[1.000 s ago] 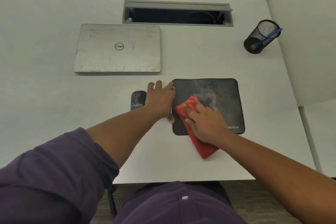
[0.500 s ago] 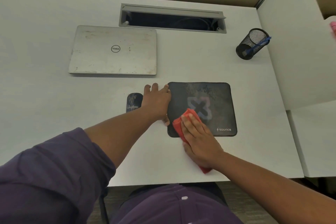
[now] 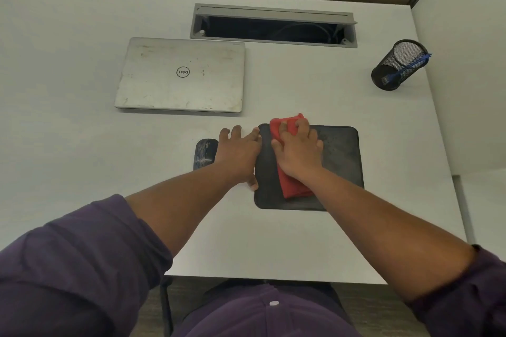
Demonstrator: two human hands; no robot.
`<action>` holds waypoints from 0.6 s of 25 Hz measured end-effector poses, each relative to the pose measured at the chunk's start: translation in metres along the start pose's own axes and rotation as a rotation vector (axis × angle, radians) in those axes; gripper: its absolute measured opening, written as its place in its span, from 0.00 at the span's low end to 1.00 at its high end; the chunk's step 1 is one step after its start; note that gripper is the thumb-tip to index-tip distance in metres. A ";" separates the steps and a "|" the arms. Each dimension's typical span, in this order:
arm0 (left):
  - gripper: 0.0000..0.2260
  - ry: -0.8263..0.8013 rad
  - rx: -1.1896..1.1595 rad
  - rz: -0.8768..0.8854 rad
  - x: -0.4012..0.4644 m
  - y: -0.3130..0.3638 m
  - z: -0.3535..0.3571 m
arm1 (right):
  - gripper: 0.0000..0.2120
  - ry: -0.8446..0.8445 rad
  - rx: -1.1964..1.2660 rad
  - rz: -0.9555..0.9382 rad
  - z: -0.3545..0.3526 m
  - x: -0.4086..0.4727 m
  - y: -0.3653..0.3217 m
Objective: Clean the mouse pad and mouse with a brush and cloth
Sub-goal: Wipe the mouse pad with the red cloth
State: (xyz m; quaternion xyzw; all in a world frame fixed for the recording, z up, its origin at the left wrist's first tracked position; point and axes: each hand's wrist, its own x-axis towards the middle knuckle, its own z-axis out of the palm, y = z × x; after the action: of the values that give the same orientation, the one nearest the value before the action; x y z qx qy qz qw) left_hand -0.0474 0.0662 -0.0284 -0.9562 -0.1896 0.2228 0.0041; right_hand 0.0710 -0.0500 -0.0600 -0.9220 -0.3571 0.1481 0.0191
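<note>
A dark mouse pad (image 3: 341,161) lies on the white desk in front of me. My right hand (image 3: 298,150) presses a folded red cloth (image 3: 287,123) flat on the pad's far left part, the cloth reaching past the far edge. My left hand (image 3: 239,153) lies flat with fingers spread, touching the pad's left edge and holding it down. A dark patterned mouse (image 3: 204,153) sits just left of that hand, partly hidden by it. The brush, with a blue handle, stands in a black mesh cup (image 3: 397,65).
A closed silver laptop (image 3: 180,75) lies beyond the mouse. A grey cable hatch (image 3: 273,12) is open at the back of the desk. A white partition wall (image 3: 465,76) borders the right side. The desk's front edge is close to my body.
My right hand has slid the red cloth from the pad's near left corner up to its far left edge. The left hand has stayed on the pad's left edge.
</note>
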 end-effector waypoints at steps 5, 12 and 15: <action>0.55 -0.023 0.006 -0.025 0.001 0.002 -0.001 | 0.23 -0.016 -0.035 -0.297 -0.003 -0.030 0.012; 0.58 -0.050 0.072 -0.088 0.003 0.012 -0.005 | 0.23 -0.087 -0.016 -0.325 -0.005 -0.038 0.035; 0.58 -0.058 0.058 -0.101 0.002 0.013 -0.006 | 0.21 -0.069 0.030 -0.233 -0.007 -0.035 0.018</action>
State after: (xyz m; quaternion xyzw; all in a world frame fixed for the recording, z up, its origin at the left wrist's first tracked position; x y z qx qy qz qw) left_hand -0.0383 0.0553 -0.0254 -0.9381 -0.2312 0.2553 0.0376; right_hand 0.0603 -0.0865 -0.0465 -0.8683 -0.4600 0.1818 0.0379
